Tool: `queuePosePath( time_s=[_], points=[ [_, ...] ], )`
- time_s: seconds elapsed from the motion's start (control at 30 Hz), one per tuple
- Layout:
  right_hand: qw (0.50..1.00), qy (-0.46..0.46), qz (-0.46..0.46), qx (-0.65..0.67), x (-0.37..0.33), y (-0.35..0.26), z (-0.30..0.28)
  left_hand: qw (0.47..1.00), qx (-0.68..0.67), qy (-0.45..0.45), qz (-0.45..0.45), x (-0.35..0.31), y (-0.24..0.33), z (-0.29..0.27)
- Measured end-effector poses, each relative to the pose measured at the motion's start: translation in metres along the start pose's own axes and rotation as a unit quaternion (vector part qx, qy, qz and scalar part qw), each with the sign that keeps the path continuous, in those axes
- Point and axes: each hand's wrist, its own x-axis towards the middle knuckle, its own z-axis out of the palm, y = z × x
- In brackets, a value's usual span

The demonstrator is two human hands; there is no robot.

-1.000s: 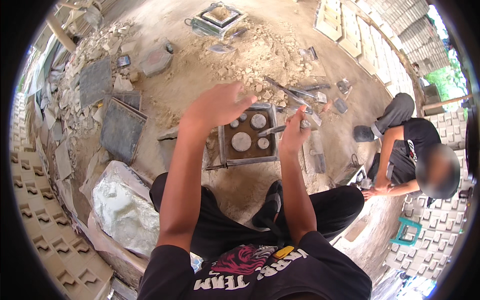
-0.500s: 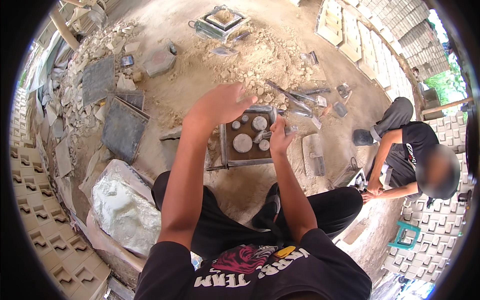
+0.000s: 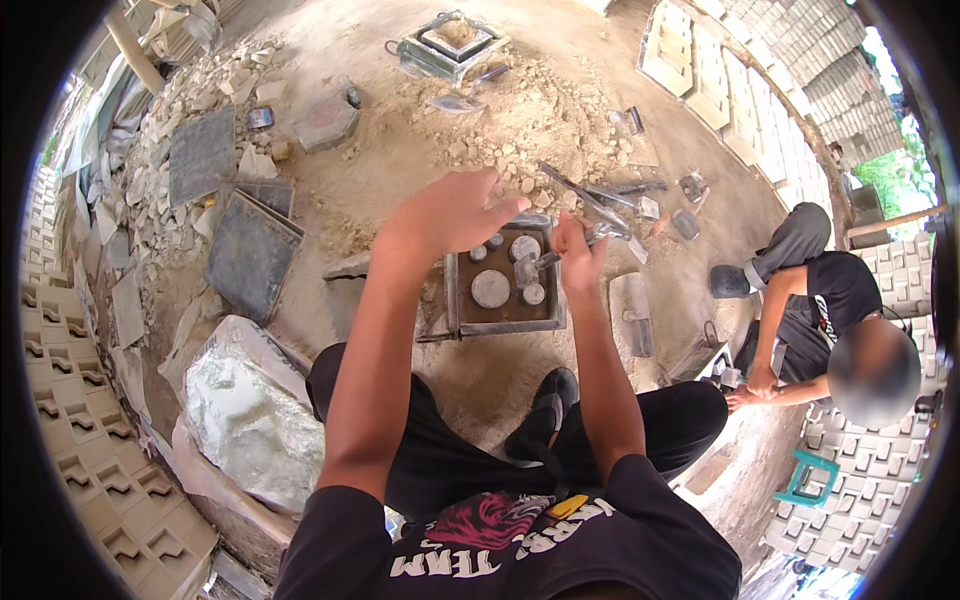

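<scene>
A square dark metal mould frame point(image 3: 510, 327) lies on the ground before my folded legs. Several round grey discs point(image 3: 490, 289) of different sizes stand on its brown inner surface. My right hand point(image 3: 578, 255) is wrapped round a hammer, at the frame's right side. The hammer head point(image 3: 526, 272) is over the discs on the right; I cannot tell whether it touches one. Above the frame's far left corner is my left hand point(image 3: 445, 212), fingers stretched out and thumb apart, holding nothing. It hides that corner; whether it rests on the rim cannot be made out.
Loose crumbly earth point(image 3: 530, 120) and a trowel point(image 3: 458, 103) lie beyond the frame. Hand tools point(image 3: 590, 195) lie to the far right. Dark plates point(image 3: 252, 258) and a white powder sack point(image 3: 250, 415) are at left. At right a co-worker point(image 3: 845, 290) crouches, hands low.
The hammer in my right hand has turned, and that hand has shifted slightly right and up. My left hand has stayed nearly in place. The co-worker's head has lowered a little.
</scene>
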Motion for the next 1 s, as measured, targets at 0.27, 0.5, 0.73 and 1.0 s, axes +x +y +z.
queuePosePath(
  time_s=[0.27,0.5,0.73,1.0],
  points=[
    [0.995,0.012,0.024,-0.098,0.011,0.044,0.006,0.999,0.029,0.025,0.021,0.003,-0.005,0.004],
    [0.968,0.075,-0.055,-0.233,0.018,0.058,0.020,0.997,0.032,0.056,0.043,0.003,-0.011,0.006],
    [0.952,0.217,-0.006,-0.217,0.049,0.005,0.055,1.000,-0.005,0.019,0.017,0.000,-0.003,0.007],
    [0.958,0.210,-0.017,-0.197,0.044,0.034,0.034,1.000,0.006,0.022,0.018,0.001,-0.007,0.003]
  ],
)
